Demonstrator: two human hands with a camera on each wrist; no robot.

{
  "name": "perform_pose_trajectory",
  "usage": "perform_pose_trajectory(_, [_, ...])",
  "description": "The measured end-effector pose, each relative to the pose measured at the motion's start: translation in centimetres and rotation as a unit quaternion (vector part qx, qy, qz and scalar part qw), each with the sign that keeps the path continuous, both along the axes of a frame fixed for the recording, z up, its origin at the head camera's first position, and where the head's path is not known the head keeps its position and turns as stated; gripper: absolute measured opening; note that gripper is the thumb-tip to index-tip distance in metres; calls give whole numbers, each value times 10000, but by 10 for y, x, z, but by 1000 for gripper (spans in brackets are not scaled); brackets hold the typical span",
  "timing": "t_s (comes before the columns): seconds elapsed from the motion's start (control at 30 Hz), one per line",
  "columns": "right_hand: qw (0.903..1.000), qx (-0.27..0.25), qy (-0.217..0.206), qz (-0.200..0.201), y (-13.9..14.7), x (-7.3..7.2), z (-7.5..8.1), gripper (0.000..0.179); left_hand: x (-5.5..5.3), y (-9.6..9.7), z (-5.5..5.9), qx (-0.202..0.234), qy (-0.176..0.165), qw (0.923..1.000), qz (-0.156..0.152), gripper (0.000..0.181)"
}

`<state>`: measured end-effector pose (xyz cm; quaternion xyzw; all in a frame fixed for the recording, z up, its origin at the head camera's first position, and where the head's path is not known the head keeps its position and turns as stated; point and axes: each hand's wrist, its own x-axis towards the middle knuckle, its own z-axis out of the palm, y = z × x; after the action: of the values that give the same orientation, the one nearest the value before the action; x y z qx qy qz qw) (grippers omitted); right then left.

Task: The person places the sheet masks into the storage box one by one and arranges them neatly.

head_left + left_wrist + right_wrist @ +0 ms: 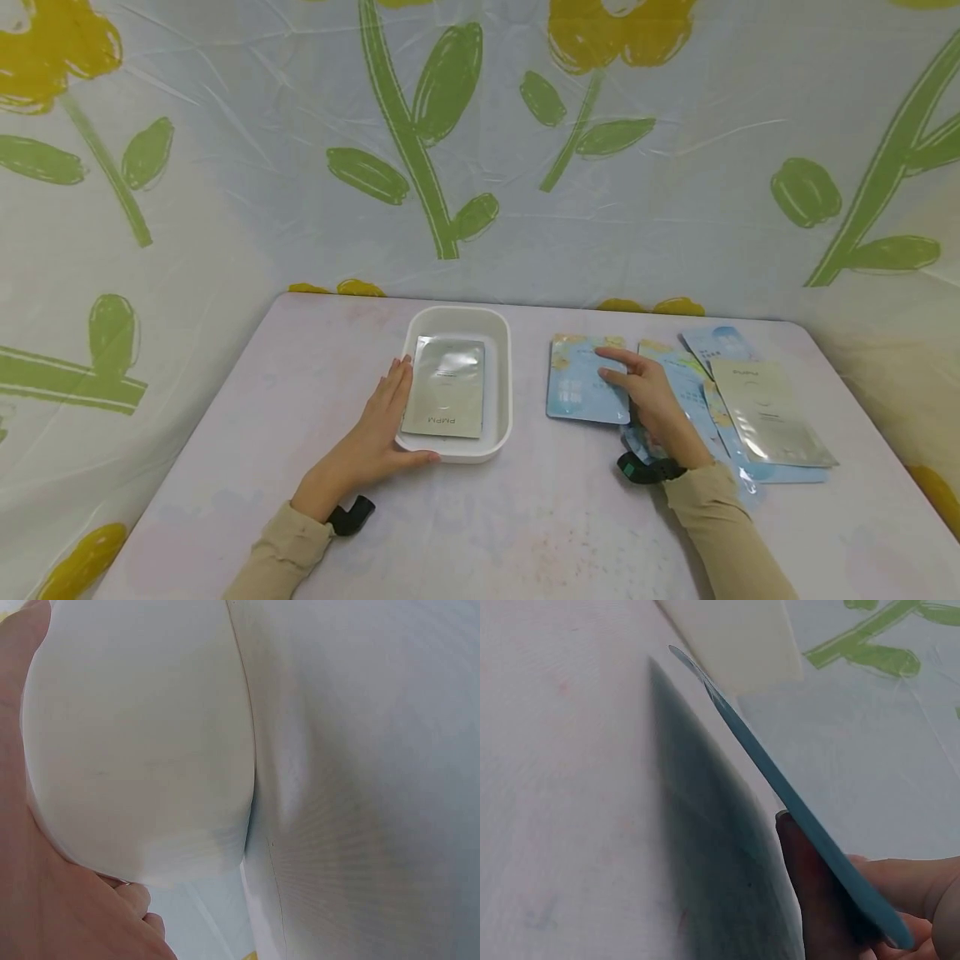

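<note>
In the head view my left hand [378, 425] lies along the left side of a white plastic tray [497, 417], fingers straight against its wall and thumb at the near edge. The left wrist view shows the palm close round the tray's outer wall [142, 750]. A silver-green sheet mask packet [446, 387] lies flat inside the tray, with another packet's blue edge showing beside it. To the right of the tray, my right hand [652, 400] pinches a blue sheet mask packet [585, 387] between thumb and fingers. The right wrist view has this packet [780, 787] tilted above its shadow.
Several packets overlap on the right of the table: blue ones [678, 375] under the right hand, and a silver-green one [772, 417] on top. The tabletop [525, 533] ends at a flowered cloth [300, 208] at the back.
</note>
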<state>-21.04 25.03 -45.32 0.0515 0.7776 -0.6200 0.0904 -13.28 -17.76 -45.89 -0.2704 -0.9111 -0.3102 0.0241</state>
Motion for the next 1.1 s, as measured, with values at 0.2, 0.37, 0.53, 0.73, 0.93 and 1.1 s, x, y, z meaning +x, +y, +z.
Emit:
perform_pose_trajectory(0.2, [9999,-130,-22,-66,-6,-2,9,50,0,0,1,6,-21,10000,7,130])
perform_pose_trajectory(0.37, [9987,-508,-26,55,-11,-2,17,51,1,1,2,30,-89,10000,17,130])
perform_pose_trajectory(0.53, [9953,-950,-196,59,-18,-3,25,50,1,1,2,34,-115,9999,34,130])
perform_pose_trajectory(0.73, [9912,-1307,-198,40,-30,-5,37,50,1,2,1,51,-199,9998,54,131])
perform_pose_trajectory(0.93, [9890,-1445,-201,263,-45,-6,48,49,0,2,-1,106,-79,9999,3,129])
perform_pose_trajectory(1.1, [9875,-1511,-145,415,-57,-10,56,48,-1,1,-2,128,-65,9999,-10,129])
